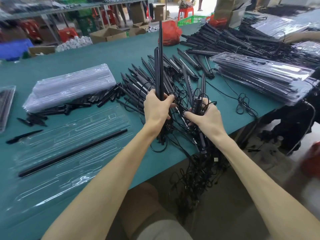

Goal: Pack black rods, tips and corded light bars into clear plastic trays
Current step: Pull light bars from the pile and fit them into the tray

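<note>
Teal surface, workshop room, cardboard boxes on the floor behind; a clear tray lies at my left with one black rod in it. The light bars are slim, matte black, with thin cords tangled at their lower ends. My left hand grips two bars upright by those ends. My right hand, just beside it, curls round the cord tangle.

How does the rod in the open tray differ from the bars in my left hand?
The rod lies flat in the tray; the bars stand upright, gripped by the left hand. The rod shows no cord; cords tangle below the bars. Both are long, slim, black.
</note>
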Available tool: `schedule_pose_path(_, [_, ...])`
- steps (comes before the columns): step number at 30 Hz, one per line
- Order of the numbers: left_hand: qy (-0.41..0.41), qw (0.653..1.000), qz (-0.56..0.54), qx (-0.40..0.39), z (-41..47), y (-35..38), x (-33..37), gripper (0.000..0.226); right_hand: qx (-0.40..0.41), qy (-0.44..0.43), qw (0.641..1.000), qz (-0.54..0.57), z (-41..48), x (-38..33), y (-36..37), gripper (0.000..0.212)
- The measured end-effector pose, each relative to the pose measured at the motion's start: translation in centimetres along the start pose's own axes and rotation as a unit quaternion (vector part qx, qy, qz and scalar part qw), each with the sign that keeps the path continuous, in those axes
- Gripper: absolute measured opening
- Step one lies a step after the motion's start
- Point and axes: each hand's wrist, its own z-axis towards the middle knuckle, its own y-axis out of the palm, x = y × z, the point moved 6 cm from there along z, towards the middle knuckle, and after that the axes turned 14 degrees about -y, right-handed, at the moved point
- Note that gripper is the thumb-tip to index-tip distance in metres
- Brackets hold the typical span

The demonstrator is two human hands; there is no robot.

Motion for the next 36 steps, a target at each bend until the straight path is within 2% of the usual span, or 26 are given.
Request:
schedule_pose_path(3, [-0.004, 1.0, 0.018, -0.021, -0.2, 0.8, -0.3, 0.023, 0.007, -0.005, 1.0, 0.008, -0.2, -0.3, 0.1, 0.027])
schedule_pose_path(8, [0.0, 0.994, 0.07, -0.088, -1.2, 2.2, -1.0, 0.041, 0.011, 0.002, 1.0, 0.025, -0.2, -0.1, 0.2, 0.023])
schedule_pose_path(14, [0.024, 0.989, 0.127, -0.069, -1.3, 2.5, -0.9, 0.042, 0.033, 0.012, 0.997, 0.065, -0.3, 0.4, 0.3, 0.029])
schedule_pose_path(23, [0.09, 0.937, 0.328, -0.084, -0.9, 2.6, 0.2, 0.057, 0.074, 0.018, 0.995, 0.066, -0.3, 1.0, 0.0, 0.03])
schedule_pose_path(29, [0.094, 0.924, 0.355, -0.11, -0.5, 1.9, 0.1, 0.064, 0.091, 0.027, 0.994, 0.052, -0.4, 1.0, -0.4, 0.031])
schedule_pose_path(36, [0.055, 0.899, 0.372, -0.225, -0.4, 1.4, 0.0, 0.055, 0.129, 0.034, 0.991, 0.03, -0.3, 1.8, -0.9, 0.025])
